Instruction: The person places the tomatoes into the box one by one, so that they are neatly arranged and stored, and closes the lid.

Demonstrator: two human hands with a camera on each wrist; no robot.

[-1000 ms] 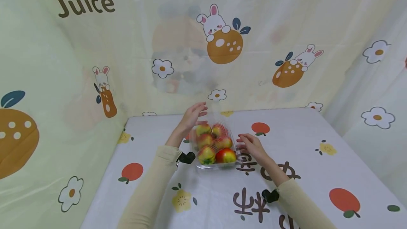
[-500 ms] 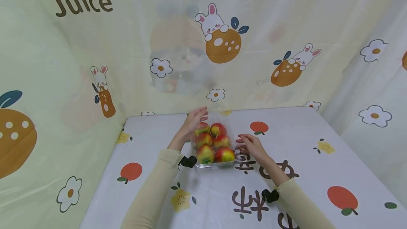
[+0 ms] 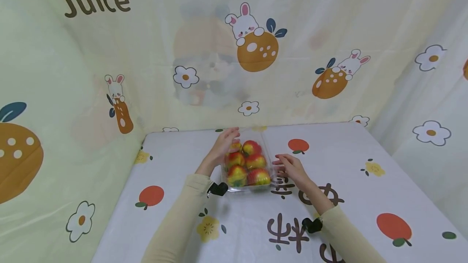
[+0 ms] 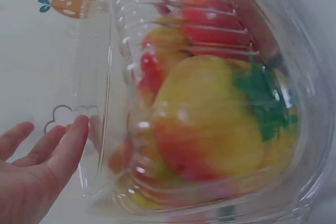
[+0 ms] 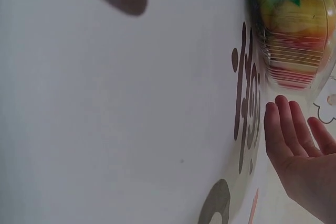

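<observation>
A clear plastic clamshell box stands on the table with several red-and-yellow apples inside, showing through its ridged wall in the left wrist view. A green leafy piece tops the nearest apple there. My left hand reaches over the box's back left part, fingers extended. In the left wrist view its fingertips lie right at the edge of the clear lid. Beside the box's right side is my right hand, its fingers relaxed and pointing at the wall, holding nothing.
A white cloth printed with fruit, flowers and dark lettering covers the table. Behind it hangs a patterned curtain, with further curtain panels at both sides. Each wrist wears a dark strap-on device.
My left hand has come down and a little nearer over the box, and the clear lid appears lower along with it. My right hand has stayed almost in place.
</observation>
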